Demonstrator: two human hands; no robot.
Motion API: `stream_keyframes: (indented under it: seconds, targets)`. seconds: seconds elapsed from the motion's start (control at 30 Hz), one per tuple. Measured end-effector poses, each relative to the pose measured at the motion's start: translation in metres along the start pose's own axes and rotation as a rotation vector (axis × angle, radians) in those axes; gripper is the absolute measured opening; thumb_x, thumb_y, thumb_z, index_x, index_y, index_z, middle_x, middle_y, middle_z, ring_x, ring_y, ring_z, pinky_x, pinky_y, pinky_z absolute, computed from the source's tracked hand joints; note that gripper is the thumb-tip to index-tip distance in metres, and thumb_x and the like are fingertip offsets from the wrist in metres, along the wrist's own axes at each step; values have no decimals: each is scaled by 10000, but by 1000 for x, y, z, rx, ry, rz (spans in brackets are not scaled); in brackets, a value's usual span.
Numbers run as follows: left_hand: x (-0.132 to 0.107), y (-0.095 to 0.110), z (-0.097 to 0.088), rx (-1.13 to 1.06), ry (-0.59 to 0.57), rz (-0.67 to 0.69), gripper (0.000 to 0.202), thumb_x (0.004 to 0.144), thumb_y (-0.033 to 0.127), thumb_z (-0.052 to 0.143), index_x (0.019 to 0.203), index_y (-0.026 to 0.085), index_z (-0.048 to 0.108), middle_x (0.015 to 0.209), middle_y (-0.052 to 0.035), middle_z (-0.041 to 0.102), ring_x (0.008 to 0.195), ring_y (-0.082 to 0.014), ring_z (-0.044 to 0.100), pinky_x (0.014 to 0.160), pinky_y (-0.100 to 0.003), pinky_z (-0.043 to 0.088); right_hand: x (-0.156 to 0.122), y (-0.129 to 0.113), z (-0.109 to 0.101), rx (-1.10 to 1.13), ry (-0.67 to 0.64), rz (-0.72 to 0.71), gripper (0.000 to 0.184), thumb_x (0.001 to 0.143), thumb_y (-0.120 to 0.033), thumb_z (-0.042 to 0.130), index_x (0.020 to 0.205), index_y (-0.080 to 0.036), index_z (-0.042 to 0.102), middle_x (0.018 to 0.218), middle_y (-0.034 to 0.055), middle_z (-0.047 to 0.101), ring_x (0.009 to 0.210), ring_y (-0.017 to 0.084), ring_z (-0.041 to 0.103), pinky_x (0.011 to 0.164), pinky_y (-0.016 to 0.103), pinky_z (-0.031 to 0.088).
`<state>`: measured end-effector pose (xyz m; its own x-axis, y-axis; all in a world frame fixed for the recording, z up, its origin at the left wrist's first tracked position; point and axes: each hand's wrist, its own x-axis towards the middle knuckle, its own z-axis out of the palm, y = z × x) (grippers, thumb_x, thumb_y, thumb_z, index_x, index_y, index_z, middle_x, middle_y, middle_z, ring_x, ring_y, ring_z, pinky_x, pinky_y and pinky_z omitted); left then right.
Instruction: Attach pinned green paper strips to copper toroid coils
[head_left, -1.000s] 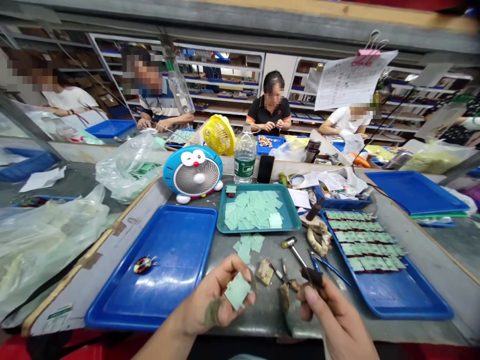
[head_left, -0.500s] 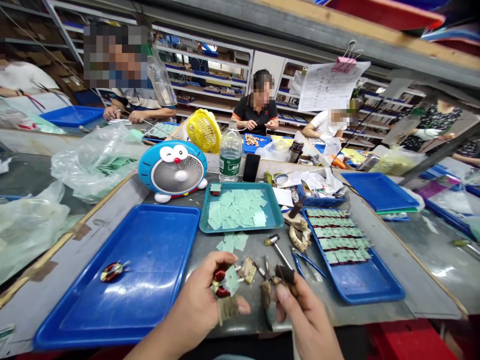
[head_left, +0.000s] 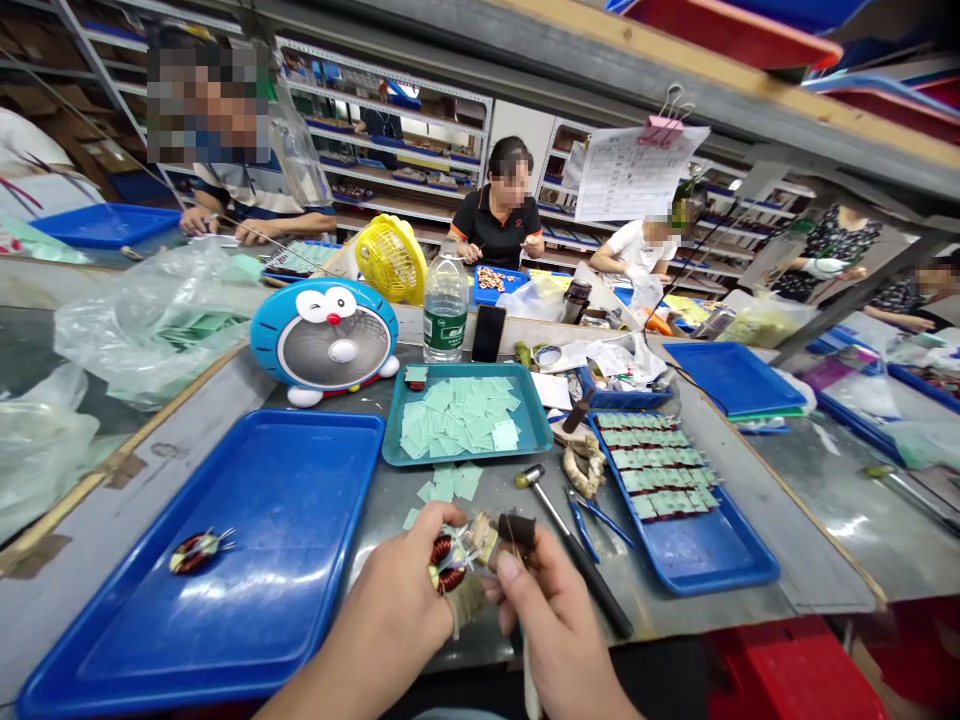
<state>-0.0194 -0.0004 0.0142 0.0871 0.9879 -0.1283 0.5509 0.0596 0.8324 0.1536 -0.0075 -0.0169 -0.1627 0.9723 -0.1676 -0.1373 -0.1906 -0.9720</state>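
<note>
Head view: the coil (head_left: 450, 577) clamped in the left hand (head_left: 401, 590) has been turned, exposing pins (head_left: 466, 546) to the right hand (head_left: 553, 605), pinched around a tool (head_left: 531, 688).

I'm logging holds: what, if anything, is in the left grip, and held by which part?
The left grip holds a copper-wound coil by its outer edge.

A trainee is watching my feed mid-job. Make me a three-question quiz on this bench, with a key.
1. Which hand holds a wound coil: left or right?
2. True or false: the blue-handled pliers lie between the hammer and the tray of green-topped parts.
3. How many coils lie in the large blue tray at front left?

Key:
1. The left hand.
2. True.
3. One.
</note>
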Motion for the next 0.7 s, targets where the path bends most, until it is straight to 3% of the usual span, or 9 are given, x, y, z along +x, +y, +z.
stream_keyframes:
  seconds: [0.37,0.53,0.7]
  targets:
    - [2,2,1,118,-15,-61,360,786,317,709,1091,275,523,784,52,716,694,-206,662,633,-284,420,0,6,-19,-105,9,-39,435,986,-554,615,1250,-209,631,803,10,614,643,123,523,616,229,466]
    - [3,-1,1,164,13,-99,413,803,443,755,1114,281,535,771,50,695,703,-210,668,657,-292,427,14,14,-55,-238,203,-6,458,911,-597,684,1100,-181,646,704,-21,551,609,131,485,577,239,405]
    - [4,-5,5,180,24,-74,415,818,462,757,1123,284,538,823,36,717,773,-219,713,689,-293,449,31,21,-88,-230,276,6,467,855,-593,731,1043,-173,650,630,-52,486,525,118,435,488,230,329]
